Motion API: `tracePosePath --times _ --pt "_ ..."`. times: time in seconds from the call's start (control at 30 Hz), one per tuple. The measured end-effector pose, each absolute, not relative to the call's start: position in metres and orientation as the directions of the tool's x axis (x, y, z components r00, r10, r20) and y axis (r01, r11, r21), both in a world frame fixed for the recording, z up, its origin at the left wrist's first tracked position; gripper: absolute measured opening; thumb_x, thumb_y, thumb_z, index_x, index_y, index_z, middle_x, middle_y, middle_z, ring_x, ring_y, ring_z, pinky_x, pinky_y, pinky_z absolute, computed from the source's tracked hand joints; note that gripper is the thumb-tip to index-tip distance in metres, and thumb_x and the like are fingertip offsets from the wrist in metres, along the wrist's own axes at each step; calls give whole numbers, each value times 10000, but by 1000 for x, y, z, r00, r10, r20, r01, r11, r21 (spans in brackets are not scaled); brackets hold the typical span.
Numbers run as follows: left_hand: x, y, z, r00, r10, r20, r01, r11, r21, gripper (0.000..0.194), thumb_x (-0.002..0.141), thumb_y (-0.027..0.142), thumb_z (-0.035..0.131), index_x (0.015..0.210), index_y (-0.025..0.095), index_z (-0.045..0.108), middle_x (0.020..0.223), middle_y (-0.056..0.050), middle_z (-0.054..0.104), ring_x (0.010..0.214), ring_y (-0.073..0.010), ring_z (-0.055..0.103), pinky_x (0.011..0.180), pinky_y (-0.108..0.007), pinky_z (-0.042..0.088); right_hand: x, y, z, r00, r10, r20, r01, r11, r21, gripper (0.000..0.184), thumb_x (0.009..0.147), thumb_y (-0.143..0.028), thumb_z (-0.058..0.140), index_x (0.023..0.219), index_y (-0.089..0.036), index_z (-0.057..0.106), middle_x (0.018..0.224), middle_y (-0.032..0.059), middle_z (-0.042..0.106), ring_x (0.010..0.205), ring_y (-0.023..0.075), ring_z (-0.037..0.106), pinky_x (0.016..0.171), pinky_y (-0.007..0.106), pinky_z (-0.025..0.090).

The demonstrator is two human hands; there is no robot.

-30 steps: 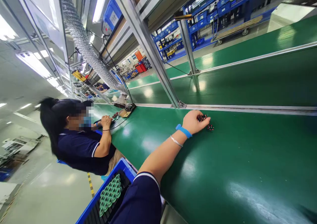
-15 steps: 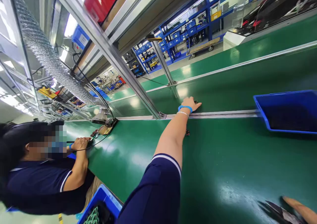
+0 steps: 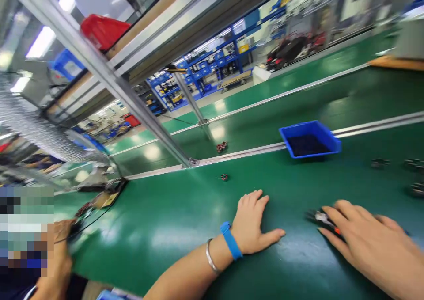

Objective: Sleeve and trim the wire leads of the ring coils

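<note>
My left hand (image 3: 249, 222), with a blue band and a bangle at the wrist, hovers over or rests on the green bench top (image 3: 159, 216). Its fingers are spread and nothing is in them. In my right hand (image 3: 367, 236) is a pair of pliers (image 3: 323, 218), jaws pointing left; most of the handles are hidden under the fingers. Beyond my left hand lies a small ring-shaped part (image 3: 224, 176) in black and copper red. Similar small parts (image 3: 221, 147) sit together past the metal rail.
A blue bin (image 3: 309, 138) with dark contents straddles the rail (image 3: 238, 152). Several dark rings (image 3: 416, 189) lie at the right. A metal post (image 3: 145, 110) rises from the bench under an overhead shelf. At the left, a co-worker's hand (image 3: 62, 236) is near a black cable.
My left hand has drawn back from beyond the rail to the near bench, leaving small parts there. My right hand and the pliers show more fully. The view has shifted right.
</note>
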State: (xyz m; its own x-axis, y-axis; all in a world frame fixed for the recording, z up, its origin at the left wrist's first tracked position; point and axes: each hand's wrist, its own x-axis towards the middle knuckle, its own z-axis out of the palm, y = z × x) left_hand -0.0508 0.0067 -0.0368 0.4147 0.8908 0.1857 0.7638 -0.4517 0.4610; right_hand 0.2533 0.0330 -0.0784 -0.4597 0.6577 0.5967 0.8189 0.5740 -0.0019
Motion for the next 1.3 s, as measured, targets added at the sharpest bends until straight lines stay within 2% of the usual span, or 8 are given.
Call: tracePosePath --times 0.1,0.23,0.37,0.43,0.5,0.77,1.03,1.3 --pt "-57 14 -38 409 895 177 778 -443 445 667 951 542 755 1477 162 600 1607 -264 587 1487 -441 589 1212 -727 495 242 14 -67 -497 656 568 843 520 136 305 1026 -279 511 1121 -237 798 1042 124 770 872 304 710 664 421 523" --pt "-63 25 -41 413 876 250 769 -483 419 579 949 448 765 1439 172 629 1571 -252 623 1445 -431 628 1179 -713 538 252 1 -71 -407 734 544 846 527 -79 382 1054 -430 545 1354 -300 743 1336 112 779 1133 305 739 903 453 598" --pt "-63 26 -46 405 865 296 765 -498 408 560 923 414 793 1408 176 648 1535 -249 654 1409 -436 656 1146 -714 565 316 34 -63 159 847 507 900 87 -427 684 973 -733 557 1439 -250 692 1554 212 629 1380 461 627 1090 623 544" --pt "-63 27 -46 410 862 299 764 -503 404 559 914 413 803 1396 173 656 1523 -251 663 1403 -439 661 1139 -710 570 354 64 -59 367 806 464 868 -118 -482 898 983 -805 474 1528 -104 607 1544 385 544 1353 631 578 987 788 510" --pt "-63 28 -45 418 860 292 762 -507 403 555 914 417 804 1388 168 661 1516 -255 666 1398 -440 664 1139 -708 569 384 96 -58 471 785 403 825 -229 -517 1017 949 -873 471 1536 -49 585 1444 451 567 1289 675 602 893 792 525" --pt "-65 33 -40 450 852 267 739 -523 425 568 894 456 831 1373 190 681 1525 -244 663 1407 -425 658 1163 -704 545 396 176 -68 34 913 407 869 174 -463 750 744 -829 746 1278 -304 776 1453 186 709 1307 472 672 1059 690 558" --pt "-57 31 -33 424 883 203 725 -465 507 682 845 540 870 1393 188 669 1536 -247 653 1439 -427 629 1204 -701 500 310 156 -69 -417 814 405 698 572 -431 604 863 -783 661 1214 -320 828 1341 132 798 1180 386 774 1024 600 624" --pt "-49 29 -29 318 929 189 719 -366 590 642 809 432 883 1372 213 665 1489 -181 694 1410 -387 645 1214 -622 520 274 180 -31 -366 796 482 716 571 -401 472 1064 -548 625 1393 -223 718 1481 155 705 1381 350 657 1211 588 493"
